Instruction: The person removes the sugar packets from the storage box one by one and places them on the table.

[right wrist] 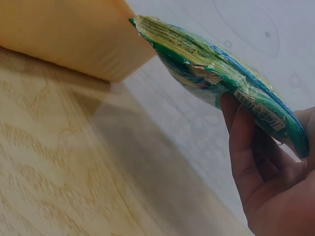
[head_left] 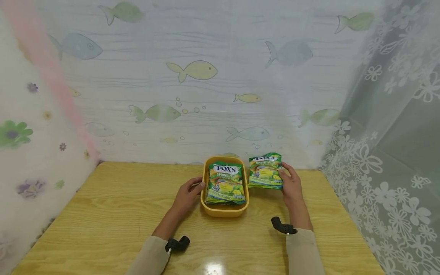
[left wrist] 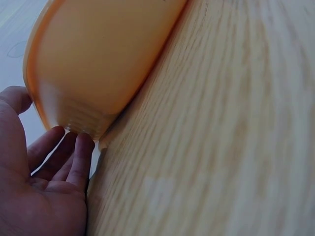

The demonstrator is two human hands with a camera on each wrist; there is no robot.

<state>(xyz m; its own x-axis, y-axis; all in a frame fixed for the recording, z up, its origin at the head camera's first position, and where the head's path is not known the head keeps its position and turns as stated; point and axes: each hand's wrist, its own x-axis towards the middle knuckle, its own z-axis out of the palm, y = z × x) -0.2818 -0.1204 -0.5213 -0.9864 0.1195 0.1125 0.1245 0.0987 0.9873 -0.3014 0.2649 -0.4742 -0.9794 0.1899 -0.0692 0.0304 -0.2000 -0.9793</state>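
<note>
A deep yellow plastic container (head_left: 225,212) stands on the wooden table, holding green Fox's Spring Tea candy bags (head_left: 225,183); how many lie beneath the top one is hidden. My left hand (head_left: 188,194) touches the container's left side, its fingers loosely bent against the outer wall (left wrist: 98,54) and one digit at the rim in the left wrist view. Right of the container, my right hand (head_left: 291,185) holds another green candy bag (head_left: 265,171) by its right edge, thumb in front and fingers behind. The right wrist view shows this bag (right wrist: 211,73) tilted and raised above the table.
The light wooden table (head_left: 113,214) reaches back to a fish-printed curtain (head_left: 192,95) close behind the container. Flower-patterned lace (head_left: 378,183) hangs at the right, and printed fabric (head_left: 41,133) at the left. Black wrist mounts (head_left: 177,244) sit on both sleeves.
</note>
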